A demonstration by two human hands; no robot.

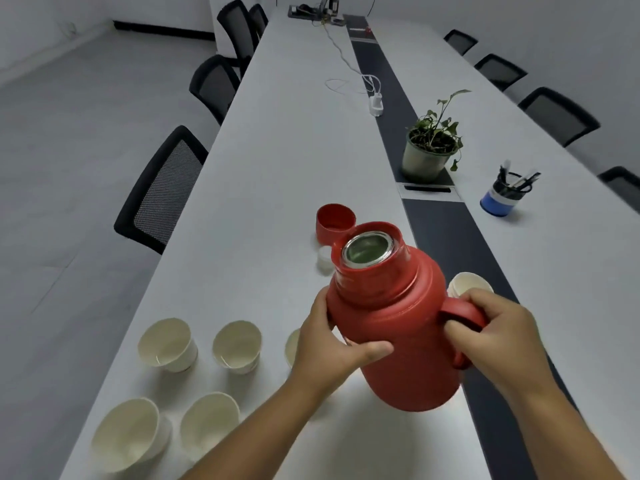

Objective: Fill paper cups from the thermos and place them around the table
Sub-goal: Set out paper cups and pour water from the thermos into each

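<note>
Already uncapped, the thermos [398,327] tilts between both hands, right hand [498,337] gripping its handle, left hand [329,351] clasping its body; tipping further could spill beside the cups [166,344] left of it

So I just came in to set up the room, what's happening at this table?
A person is holding a red thermos in both hands over the table: the right hand grips its handle and the left hand steadies its body. The thermos is open and tilted; its red cap and a white stopper lie just beyond it. Paper cups stand grouped at the near left, and another sits behind the right hand. No water is pouring at this moment.
</note>
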